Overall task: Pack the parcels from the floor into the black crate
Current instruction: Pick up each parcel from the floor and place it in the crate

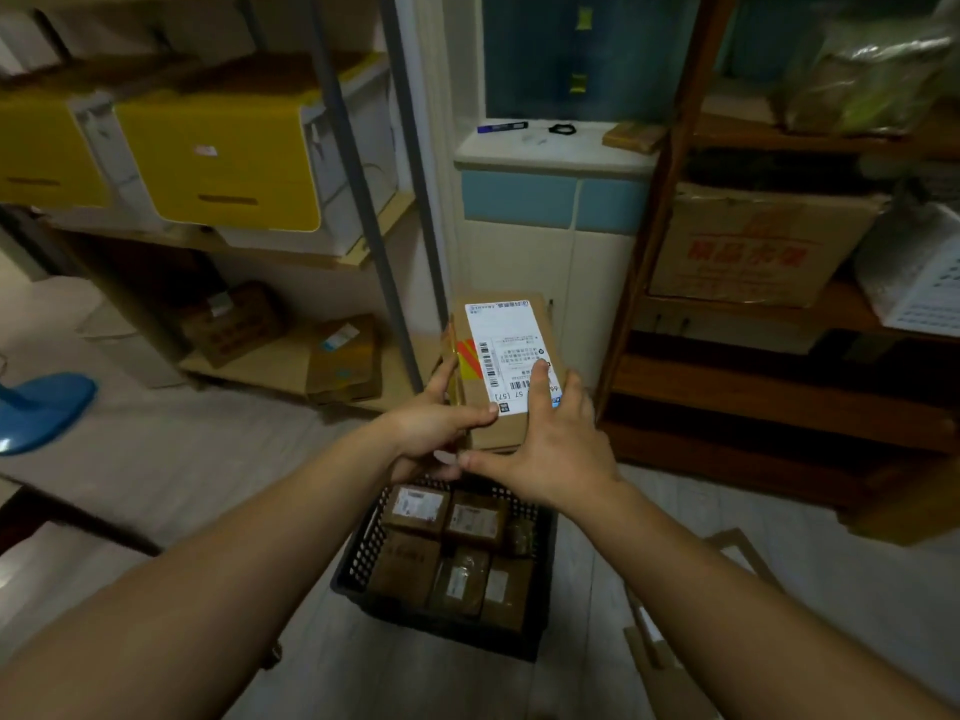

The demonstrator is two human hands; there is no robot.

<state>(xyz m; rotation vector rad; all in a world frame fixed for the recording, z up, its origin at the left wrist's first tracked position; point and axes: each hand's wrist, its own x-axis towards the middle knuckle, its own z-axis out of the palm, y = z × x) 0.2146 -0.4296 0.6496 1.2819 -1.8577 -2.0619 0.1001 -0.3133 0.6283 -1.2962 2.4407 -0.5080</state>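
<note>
I hold a brown cardboard parcel (506,356) with a white shipping label, raised above the floor in the middle of the view. My left hand (436,428) grips its near left edge. My right hand (545,449) holds its near right corner, with a finger lying on the label. Below my hands the black crate (358,558) stands on the floor, its lattice wall showing. Several brown parcels (421,509) lie flat inside it, filling its bottom.
A metal shelf (363,200) at the left carries yellow-and-white boxes (223,153) and cardboard boxes. A dark wooden shelf (779,397) with a large carton stands at the right. Flattened cardboard (670,662) lies on the floor at the lower right. A blue object (36,413) sits far left.
</note>
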